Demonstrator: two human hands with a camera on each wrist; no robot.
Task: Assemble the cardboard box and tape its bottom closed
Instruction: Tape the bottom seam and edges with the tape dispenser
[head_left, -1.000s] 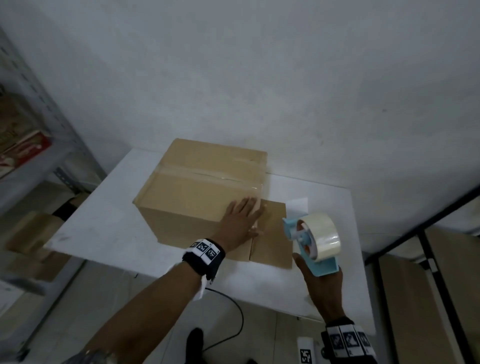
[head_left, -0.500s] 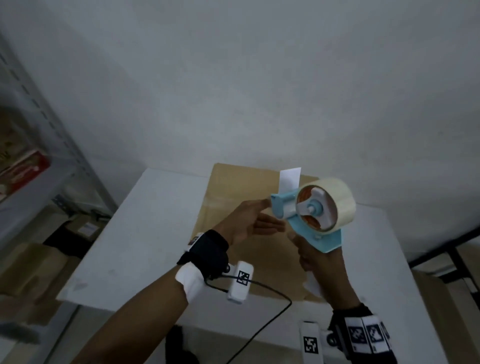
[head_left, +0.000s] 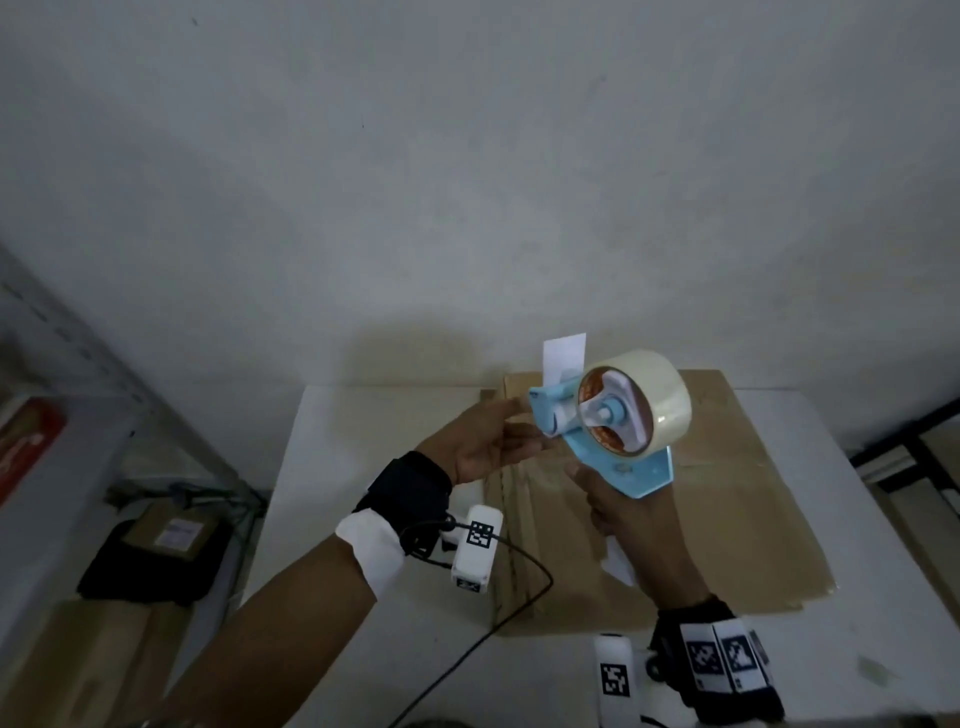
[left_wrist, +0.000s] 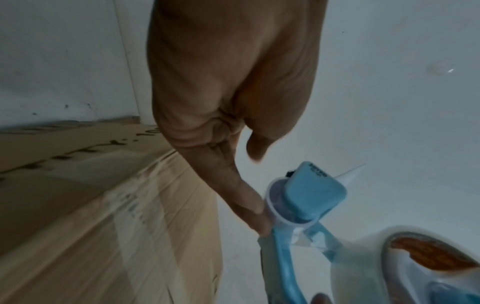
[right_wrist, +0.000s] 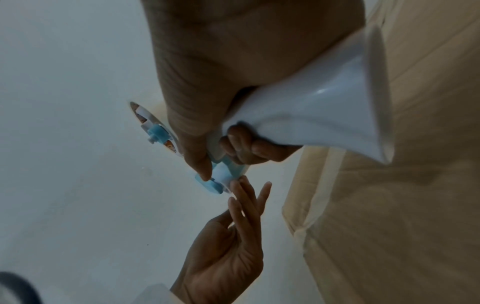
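Observation:
The brown cardboard box (head_left: 737, 499) lies on the white table (head_left: 363, 467), with clear tape along its seam (left_wrist: 145, 216). My right hand (head_left: 628, 514) grips the white handle (right_wrist: 324, 107) of the blue tape dispenser (head_left: 618, 457), which is raised over the box and carries a roll of clear tape (head_left: 665, 395). My left hand (head_left: 498, 436) is at the dispenser's front end. Its straight fingers (right_wrist: 244, 197) touch the roller there (left_wrist: 280, 207), the thumb apart. A white tab (head_left: 563, 353) sticks up from the dispenser's head.
A grey metal shelf (head_left: 57, 405) stands at the left. On the floor beside it lie a black bag with a parcel (head_left: 161, 545) and flat cardboard (head_left: 78, 670). A black cable (head_left: 524, 577) hangs from my left wrist. The wall is right behind the table.
My left hand has left the box's side and come up to the dispenser's front. My right hand has lifted the dispenser from beside the box to above it.

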